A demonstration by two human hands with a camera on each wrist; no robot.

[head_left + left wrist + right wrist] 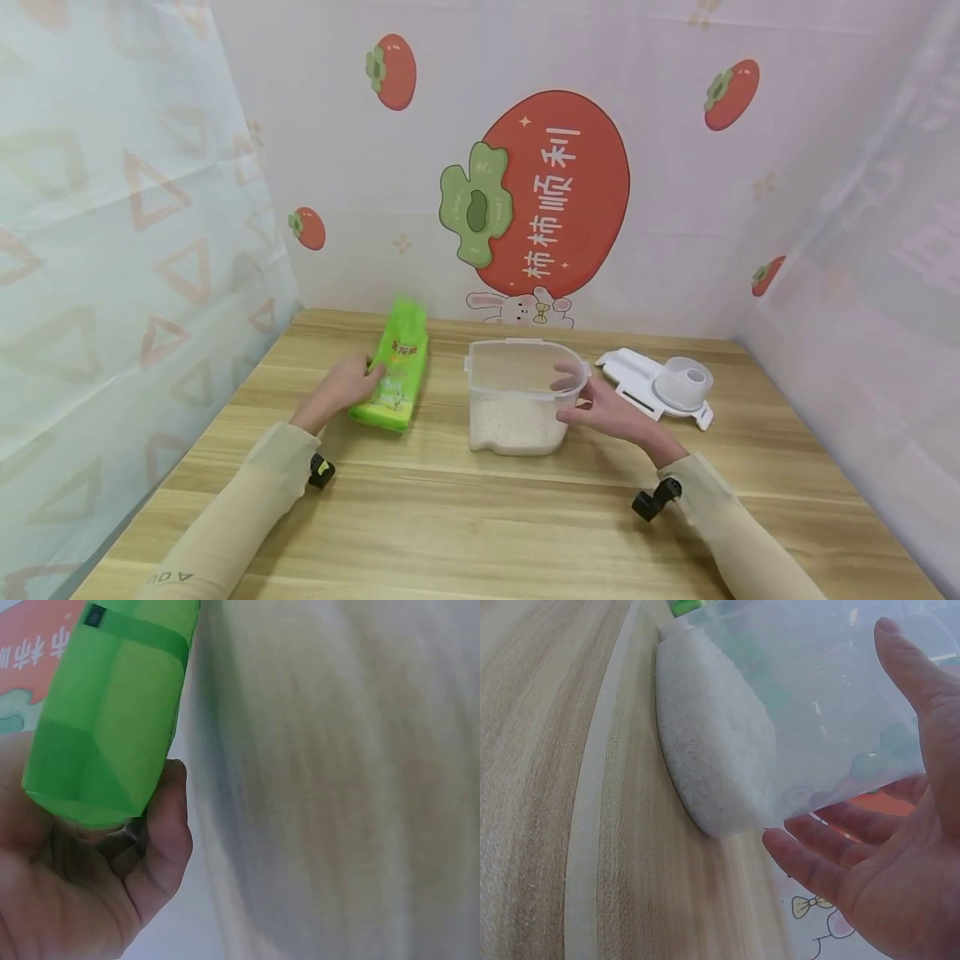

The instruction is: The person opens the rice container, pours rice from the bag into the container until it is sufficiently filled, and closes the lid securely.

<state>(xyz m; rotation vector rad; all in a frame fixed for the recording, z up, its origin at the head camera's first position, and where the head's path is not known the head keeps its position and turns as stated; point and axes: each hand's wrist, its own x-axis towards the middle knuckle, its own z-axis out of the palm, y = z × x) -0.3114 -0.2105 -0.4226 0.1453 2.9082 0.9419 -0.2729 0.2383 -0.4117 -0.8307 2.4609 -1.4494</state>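
My left hand (347, 390) grips a green plastic bag (401, 371) with red lettering, which leans upright at the left of the table. From below, the left wrist view shows the bag's folded base (97, 757) above the palm, with fingers round its side. A clear plastic container (517, 417), open at the top, stands in the middle. White rice (712, 739) fills its lower part. At the container's rounded right end is my right hand (607, 408), thumb on the near side and fingers spread loosely along the far side, close to the wall.
A white lid (633, 375) lies on the wooden table (465, 525) right of the container, with a translucent cup (684, 382) on it. Printed cloth walls (337, 150) enclose the table at the back and both sides.
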